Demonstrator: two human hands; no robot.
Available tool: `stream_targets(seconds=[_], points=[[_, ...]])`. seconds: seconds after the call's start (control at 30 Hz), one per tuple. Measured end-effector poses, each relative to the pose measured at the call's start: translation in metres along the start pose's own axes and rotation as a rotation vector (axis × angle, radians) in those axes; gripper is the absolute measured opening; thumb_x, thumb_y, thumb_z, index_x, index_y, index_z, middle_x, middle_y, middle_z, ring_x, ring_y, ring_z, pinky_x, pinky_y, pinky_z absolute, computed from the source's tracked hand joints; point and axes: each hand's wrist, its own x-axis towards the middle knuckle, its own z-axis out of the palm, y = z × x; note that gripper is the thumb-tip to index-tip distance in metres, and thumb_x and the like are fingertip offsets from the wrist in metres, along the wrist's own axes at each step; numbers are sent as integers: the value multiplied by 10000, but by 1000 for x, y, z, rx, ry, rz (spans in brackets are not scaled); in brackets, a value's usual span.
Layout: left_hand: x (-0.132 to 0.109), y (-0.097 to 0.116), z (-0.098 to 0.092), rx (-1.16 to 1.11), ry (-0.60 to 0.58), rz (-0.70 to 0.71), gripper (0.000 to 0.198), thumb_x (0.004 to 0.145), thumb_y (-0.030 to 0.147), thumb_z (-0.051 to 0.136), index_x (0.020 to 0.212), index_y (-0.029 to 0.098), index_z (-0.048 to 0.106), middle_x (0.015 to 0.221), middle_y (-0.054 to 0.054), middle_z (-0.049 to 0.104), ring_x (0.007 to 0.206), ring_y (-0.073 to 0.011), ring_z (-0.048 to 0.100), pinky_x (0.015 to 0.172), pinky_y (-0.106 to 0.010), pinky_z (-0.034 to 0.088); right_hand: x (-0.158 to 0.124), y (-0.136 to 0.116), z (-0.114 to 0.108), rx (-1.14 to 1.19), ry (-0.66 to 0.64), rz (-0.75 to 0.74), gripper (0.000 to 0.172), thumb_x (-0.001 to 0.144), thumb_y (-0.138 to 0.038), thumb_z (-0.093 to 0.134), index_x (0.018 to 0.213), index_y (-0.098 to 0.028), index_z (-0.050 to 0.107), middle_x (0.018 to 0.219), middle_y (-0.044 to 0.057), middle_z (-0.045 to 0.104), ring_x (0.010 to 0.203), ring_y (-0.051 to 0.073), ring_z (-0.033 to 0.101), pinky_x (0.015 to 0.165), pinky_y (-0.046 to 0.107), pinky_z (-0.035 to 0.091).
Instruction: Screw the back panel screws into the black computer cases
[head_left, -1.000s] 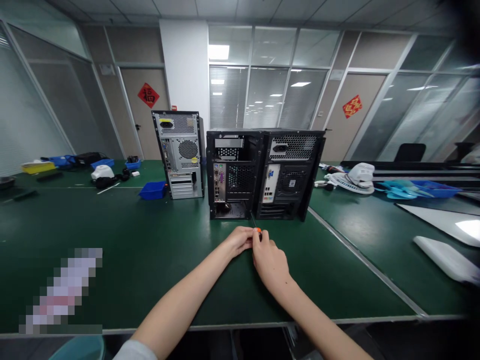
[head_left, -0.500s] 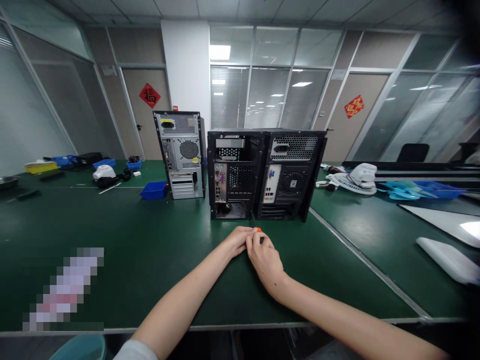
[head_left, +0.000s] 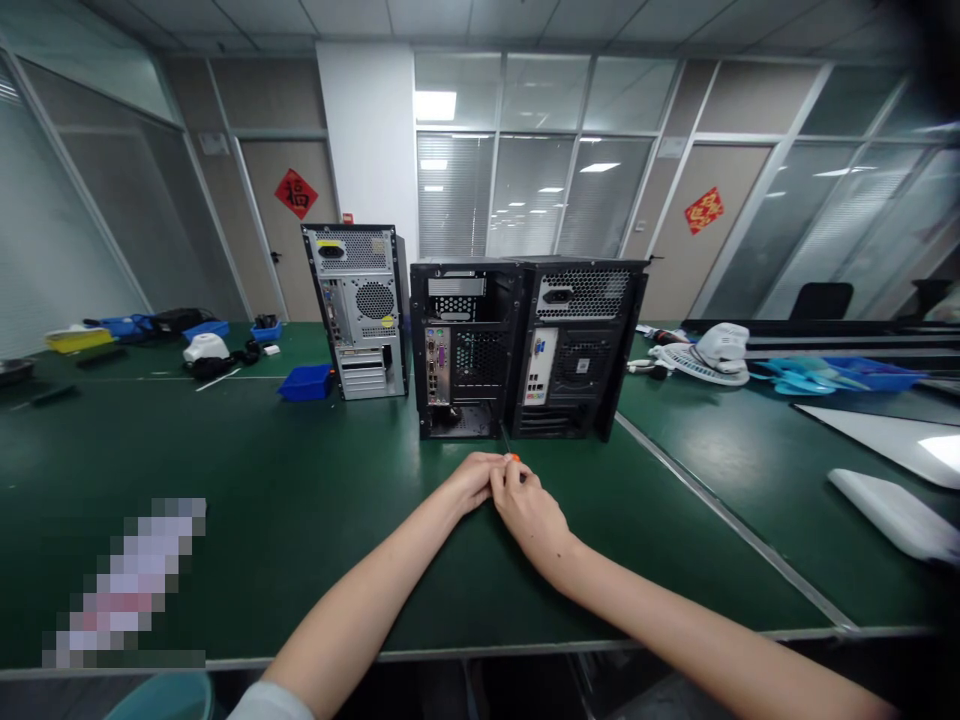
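My left hand and my right hand meet on the green table, fingers pinched together around a small screwdriver with an orange handle tip. Its thin dark shaft points up and away toward the lower back edge of the black computer case just beyond. A second black case stands against that one on the right. A silver-backed case stands further back on the left. What my left fingers pinch is hidden behind the right hand.
A blue bin sits left of the silver case. Tools and blue trays lie at the far left. A white fan and blue parts lie on the right table. White panels rest at the right edge.
My right forearm has swung outward to the right and lies lower; both hands stay together at the screwdriver, shifted slightly left. The cases have not moved.
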Motion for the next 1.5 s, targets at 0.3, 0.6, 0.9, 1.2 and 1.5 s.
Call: stream_targets(seconds=[0.3,0.6,0.9,1.2,1.5], points=[[4,-3,-2,34,7,3,115,712,186,642,639,107,680,592,-29,640,603,-97,570,684,-206,420,0,2,-4,103,-73,53,340,823,-9,280,1006,-84,556,837,145,609,613,138,583,514,216,440],[1,-2,-2,83,-9,-9,172,725,256,646,652,106,687,572,-29,628,624,-105,579,679,-207,421,-1,1,-3,78,-112,56,363,817,-11,278,1056,-77,543,876,134,602,639,131,568,511,211,436],[2,-2,-1,51,12,-9,167,728,239,652,642,98,676,561,-28,622,582,-92,566,658,-201,419,-2,0,-1,169,-139,121,362,824,-34,318,1126,-71,514,885,145,596,637,136,607,495,202,467],[5,-4,-6,48,-28,-12,191,693,280,688,677,90,680,604,-31,625,598,-86,561,689,-206,426,-1,0,-2,209,-163,158,383,824,-33,334,1172,-66,492,906,143,590,637,137,625,496,198,488],[4,-3,-5,33,-14,-35,137,735,211,638,695,87,679,618,-45,642,593,-89,577,666,-197,444,-1,0,-3,232,-199,169,402,814,-30,364,1203,-59,461,916,132,583,655,132,639,525,190,501]])
